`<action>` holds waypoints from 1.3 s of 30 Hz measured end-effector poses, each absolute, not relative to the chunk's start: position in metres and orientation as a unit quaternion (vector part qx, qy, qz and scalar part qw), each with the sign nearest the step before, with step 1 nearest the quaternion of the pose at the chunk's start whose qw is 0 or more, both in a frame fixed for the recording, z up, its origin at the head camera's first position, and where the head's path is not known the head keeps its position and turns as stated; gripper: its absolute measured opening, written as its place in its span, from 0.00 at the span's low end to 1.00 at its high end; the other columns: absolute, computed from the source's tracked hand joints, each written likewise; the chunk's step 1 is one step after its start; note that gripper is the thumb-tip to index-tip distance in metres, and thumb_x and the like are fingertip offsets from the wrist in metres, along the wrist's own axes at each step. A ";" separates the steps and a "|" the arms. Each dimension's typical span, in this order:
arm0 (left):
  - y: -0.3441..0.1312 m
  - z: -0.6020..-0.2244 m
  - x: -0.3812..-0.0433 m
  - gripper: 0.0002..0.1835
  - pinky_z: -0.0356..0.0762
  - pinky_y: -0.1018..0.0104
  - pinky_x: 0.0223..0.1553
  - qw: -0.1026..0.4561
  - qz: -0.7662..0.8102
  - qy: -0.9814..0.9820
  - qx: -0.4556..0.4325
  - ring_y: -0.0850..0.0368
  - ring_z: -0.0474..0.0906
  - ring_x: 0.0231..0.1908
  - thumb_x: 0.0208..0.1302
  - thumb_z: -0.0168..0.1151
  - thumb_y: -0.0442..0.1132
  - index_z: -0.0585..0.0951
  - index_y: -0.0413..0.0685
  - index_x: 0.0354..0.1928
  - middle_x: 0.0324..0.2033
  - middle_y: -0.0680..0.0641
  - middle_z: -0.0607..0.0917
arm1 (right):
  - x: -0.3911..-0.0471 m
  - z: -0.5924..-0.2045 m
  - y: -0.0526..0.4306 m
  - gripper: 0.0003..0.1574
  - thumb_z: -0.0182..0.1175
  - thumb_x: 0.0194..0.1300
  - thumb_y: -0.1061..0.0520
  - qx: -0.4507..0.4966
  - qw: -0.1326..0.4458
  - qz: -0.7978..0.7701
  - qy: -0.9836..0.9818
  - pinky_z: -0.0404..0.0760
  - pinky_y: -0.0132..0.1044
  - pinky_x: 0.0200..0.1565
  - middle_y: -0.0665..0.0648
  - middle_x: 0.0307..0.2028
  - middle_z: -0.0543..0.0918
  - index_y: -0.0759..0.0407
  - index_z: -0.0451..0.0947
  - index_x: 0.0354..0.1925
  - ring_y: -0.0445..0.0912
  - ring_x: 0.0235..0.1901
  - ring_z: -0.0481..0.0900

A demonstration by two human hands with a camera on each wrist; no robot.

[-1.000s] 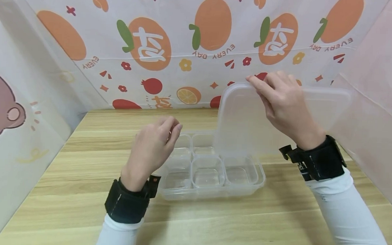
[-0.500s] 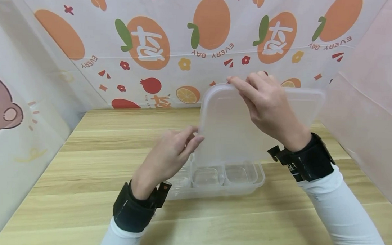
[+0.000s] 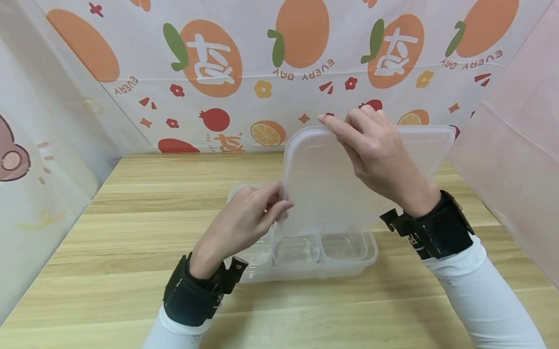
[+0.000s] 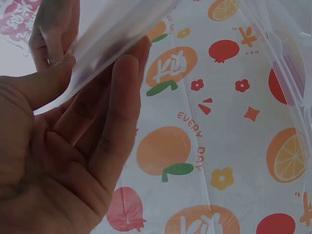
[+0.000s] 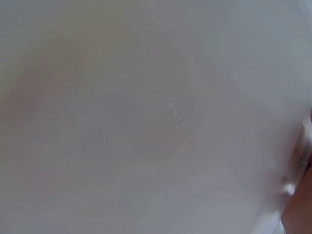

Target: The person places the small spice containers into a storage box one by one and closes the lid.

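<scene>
A frosted, see-through plastic lid (image 3: 318,191) stands steeply tilted over a clear food container (image 3: 304,274). My right hand (image 3: 377,152) grips the lid's top edge from above. At its left edge, my left hand (image 3: 241,217) pinches it between thumb and fingers; the left wrist view shows the lid's sheet (image 4: 112,41) running between the thumb (image 4: 46,85) and the fingers. The container holds several small square compartments (image 3: 297,249), of which the front ones show; the lid hides the back ones. In the right wrist view the lid (image 5: 146,126) fills nearly everything.
The container sits on a wood-grain table (image 3: 120,241). Behind the table hangs a white cloth with orange fruit prints (image 3: 303,29). Pale cloth walls (image 3: 516,152) stand at both sides.
The lid and right hand have moved left, over the container. My left hand has moved right and up from beside the container and taken hold of the lid's left edge.
</scene>
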State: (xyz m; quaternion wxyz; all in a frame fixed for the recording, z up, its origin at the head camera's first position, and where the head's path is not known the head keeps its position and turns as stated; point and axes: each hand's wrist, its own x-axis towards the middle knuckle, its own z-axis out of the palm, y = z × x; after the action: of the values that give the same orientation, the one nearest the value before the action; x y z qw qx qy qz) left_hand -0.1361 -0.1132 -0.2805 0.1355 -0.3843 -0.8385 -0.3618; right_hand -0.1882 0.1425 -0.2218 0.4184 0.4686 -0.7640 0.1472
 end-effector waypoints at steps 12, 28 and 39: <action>-0.122 -0.276 -0.139 0.05 0.77 0.66 0.28 0.196 -0.365 -0.844 -0.341 0.59 0.79 0.26 0.67 0.65 0.26 0.78 0.38 0.39 0.27 0.47 0.84 | -0.193 -0.223 0.168 0.38 0.50 0.78 0.40 0.376 0.484 0.216 -0.760 0.60 0.57 0.56 0.73 0.54 0.72 0.72 0.67 0.66 0.66 0.53 0.65; -0.140 -0.268 -0.139 0.03 0.77 0.71 0.29 0.184 -0.419 -0.845 -0.276 0.57 0.80 0.25 0.68 0.62 0.25 0.78 0.35 0.40 0.28 0.46 0.85 | -0.176 -0.270 0.248 0.28 0.54 0.75 0.65 0.139 0.267 0.445 -0.843 0.72 0.31 0.54 0.56 0.56 0.76 0.66 0.66 0.70 0.40 0.51 0.74; -0.144 -0.267 -0.141 0.02 0.77 0.73 0.31 0.163 -0.445 -0.848 -0.236 0.51 0.82 0.26 0.69 0.62 0.26 0.79 0.34 0.41 0.28 0.43 0.86 | -0.172 -0.292 0.248 0.17 0.58 0.68 0.74 0.144 0.272 0.528 -0.792 0.78 0.23 0.37 0.45 0.36 0.84 0.72 0.79 0.55 0.37 0.33 0.81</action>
State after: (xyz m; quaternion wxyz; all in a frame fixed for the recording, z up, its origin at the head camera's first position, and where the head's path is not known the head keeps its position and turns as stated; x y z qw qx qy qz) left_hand -0.1414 -0.1438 -0.2675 0.1630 -0.2360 -0.8483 -0.4452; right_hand -0.1725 0.2477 -0.2924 0.2724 0.1437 -0.7917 0.5275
